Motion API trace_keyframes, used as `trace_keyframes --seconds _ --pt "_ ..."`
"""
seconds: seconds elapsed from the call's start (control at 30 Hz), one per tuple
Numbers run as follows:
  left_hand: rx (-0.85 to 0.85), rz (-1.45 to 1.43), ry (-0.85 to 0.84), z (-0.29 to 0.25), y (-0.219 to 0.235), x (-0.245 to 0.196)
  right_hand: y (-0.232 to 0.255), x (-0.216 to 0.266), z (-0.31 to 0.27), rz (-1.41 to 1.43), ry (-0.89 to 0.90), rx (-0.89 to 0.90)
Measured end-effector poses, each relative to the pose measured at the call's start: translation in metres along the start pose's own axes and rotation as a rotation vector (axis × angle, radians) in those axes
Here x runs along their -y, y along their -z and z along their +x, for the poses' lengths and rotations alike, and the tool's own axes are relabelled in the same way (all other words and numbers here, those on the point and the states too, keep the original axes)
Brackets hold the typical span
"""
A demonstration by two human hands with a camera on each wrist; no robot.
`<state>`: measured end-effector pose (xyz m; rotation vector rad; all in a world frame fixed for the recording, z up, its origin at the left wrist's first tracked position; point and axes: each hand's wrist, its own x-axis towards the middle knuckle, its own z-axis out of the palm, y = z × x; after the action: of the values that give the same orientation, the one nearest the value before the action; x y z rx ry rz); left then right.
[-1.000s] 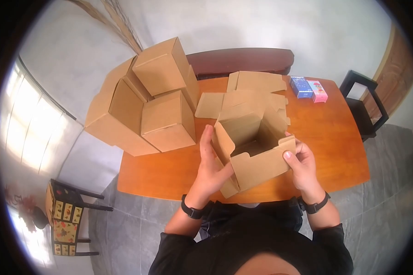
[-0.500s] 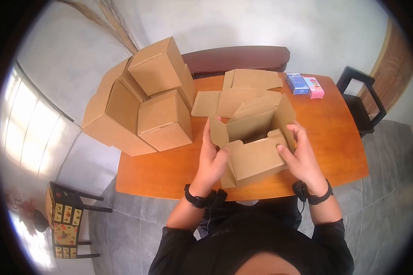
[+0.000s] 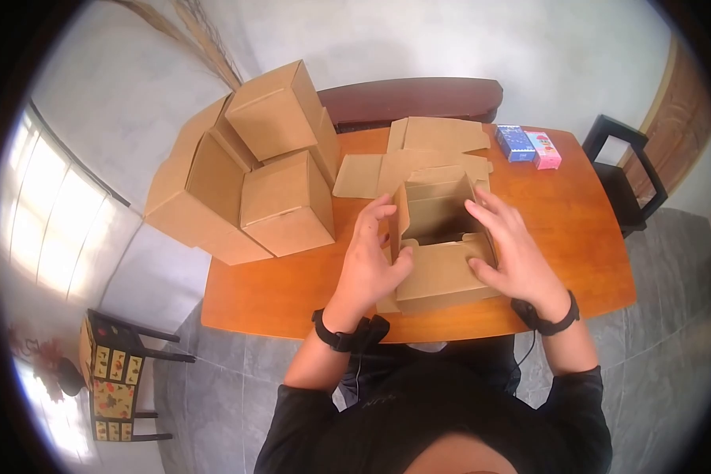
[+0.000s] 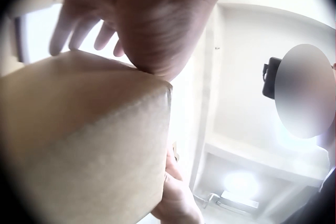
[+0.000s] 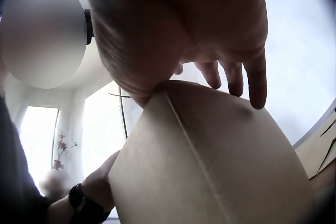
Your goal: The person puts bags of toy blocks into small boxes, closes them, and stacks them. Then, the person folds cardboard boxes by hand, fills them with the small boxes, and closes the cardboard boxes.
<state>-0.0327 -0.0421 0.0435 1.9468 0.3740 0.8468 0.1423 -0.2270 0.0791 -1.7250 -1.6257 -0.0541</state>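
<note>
A brown cardboard box [image 3: 444,272] with its top open is between my hands, close over the table's near part. Its front panel faces me, and the inside looks dark. Along its left side is my left hand [image 3: 371,261], fingers loosely spread and thumb at the front left edge. My right hand [image 3: 520,246] is at the opposite side, its thumb by the front panel and its fingers near the upper rim. In the left wrist view, the fingers hang over the box wall [image 4: 105,155]. The right wrist view has nearly straight fingers against the box side [image 5: 247,145].
Unfolded cardboard [image 3: 438,136] lies behind the box on the wooden table [image 3: 561,268]. Folded cardboard boxes [image 3: 284,197] are stacked at left. A blue pack [image 3: 515,144] and a pink pack [image 3: 546,152] stand at the far right. Behind the table is a dark red bench [image 3: 411,99].
The box has turned to face me more squarely and sits lower over the table. Both hands have loosened from its front panel, with their fingers now spread along its sides.
</note>
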Motion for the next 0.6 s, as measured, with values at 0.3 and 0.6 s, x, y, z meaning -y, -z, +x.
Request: trace_keyframes --seconds 0.3,0.6 --pt "0.002 -0.1 -0.072 -0.007 0.003 0.021 0.013 -0.045 0.071 0.476 -0.42 0.427" --pt "0.18 -0.013 -0.013 -0.002 0.009 0.041 -0.019 -0.058 0.044 0.536 -0.22 0.047"
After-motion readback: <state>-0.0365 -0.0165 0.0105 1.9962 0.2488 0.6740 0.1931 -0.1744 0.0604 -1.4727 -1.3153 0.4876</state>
